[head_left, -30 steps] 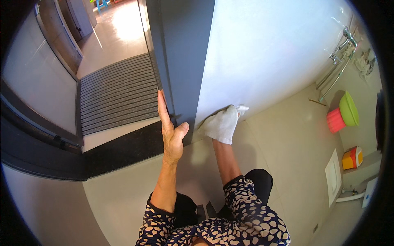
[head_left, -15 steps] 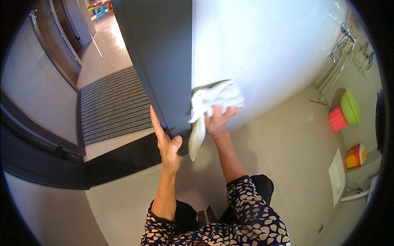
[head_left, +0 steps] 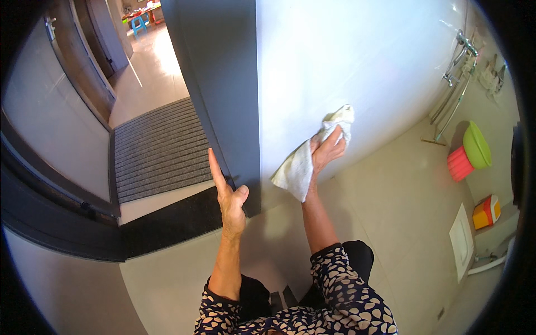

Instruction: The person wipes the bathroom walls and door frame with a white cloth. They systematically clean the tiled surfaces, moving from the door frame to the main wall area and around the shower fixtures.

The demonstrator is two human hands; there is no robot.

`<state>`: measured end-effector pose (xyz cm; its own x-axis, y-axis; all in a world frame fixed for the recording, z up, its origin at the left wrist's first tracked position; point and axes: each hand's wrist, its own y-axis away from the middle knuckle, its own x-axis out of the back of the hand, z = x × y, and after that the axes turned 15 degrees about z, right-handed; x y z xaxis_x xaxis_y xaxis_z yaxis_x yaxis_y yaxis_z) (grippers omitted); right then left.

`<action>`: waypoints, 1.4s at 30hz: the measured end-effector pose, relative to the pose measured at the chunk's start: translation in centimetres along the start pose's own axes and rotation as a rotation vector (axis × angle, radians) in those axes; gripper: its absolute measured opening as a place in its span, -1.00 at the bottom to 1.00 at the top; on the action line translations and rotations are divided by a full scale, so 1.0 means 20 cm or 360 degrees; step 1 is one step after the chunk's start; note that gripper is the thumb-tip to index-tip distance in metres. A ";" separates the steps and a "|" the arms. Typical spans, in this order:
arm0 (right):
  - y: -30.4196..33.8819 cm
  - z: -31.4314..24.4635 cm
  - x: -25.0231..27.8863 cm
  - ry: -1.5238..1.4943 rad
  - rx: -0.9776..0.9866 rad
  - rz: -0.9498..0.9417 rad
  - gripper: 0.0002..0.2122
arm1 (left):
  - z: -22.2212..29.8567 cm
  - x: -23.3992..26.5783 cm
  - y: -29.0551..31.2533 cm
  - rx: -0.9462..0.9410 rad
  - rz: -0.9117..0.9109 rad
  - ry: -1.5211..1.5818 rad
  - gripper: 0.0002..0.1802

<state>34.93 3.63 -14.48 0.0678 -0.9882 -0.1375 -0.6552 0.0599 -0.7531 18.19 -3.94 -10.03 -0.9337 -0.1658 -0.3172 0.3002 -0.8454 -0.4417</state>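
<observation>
Left hand (head_left: pixel 230 206): spread, finger extended up along the left edge of the dark grey door frame (head_left: pixel 228 84), thumb apart from it on the right. Other fingers mostly hidden; can't tell how hard it presses.

Right hand (head_left: pixel 327 153): fingers curled around a whitish cloth (head_left: pixel 296 170), pinching its bunched upper part. Cloth is at the lower part of the white wall (head_left: pixel 363 67), right of the frame; loose flap drapes down-left beside the wrist. Can't tell if the flap touches the wall.

Left of frame: grey ribbed doormat (head_left: pixel 159 153) beyond a black threshold (head_left: pixel 173 218); blue stool (head_left: pixel 138 25) farther back.

Far right: chrome shower mixer (head_left: pixel 464 44) on the wall, green basin (head_left: pixel 477 146) tilted against a red ribbed container (head_left: pixel 459 164), yellow-orange bin (head_left: pixel 484 214) near a white floor fixture (head_left: pixel 462 243).
</observation>
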 end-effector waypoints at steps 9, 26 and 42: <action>0.18 -0.19 0.12 -0.0459 0.0707 -0.0196 -0.51 | -0.04 0.03 -0.01 -0.0107 0.0014 0.0051 -0.01; -0.40 -0.55 0.00 -0.0440 0.0955 0.0001 -0.54 | -0.02 0.10 0.00 0.0050 0.0037 0.0054 0.02; -1.22 -0.57 -0.21 -0.0595 0.1283 0.0241 -0.57 | -0.03 0.09 0.01 0.0105 0.0277 0.0113 -0.08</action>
<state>42.03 4.65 11.74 0.3565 -0.8596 -0.3662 0.0402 0.4057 -0.9131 16.61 -4.16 -11.21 -0.8522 -0.2780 -0.4433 0.4402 -0.8389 -0.3200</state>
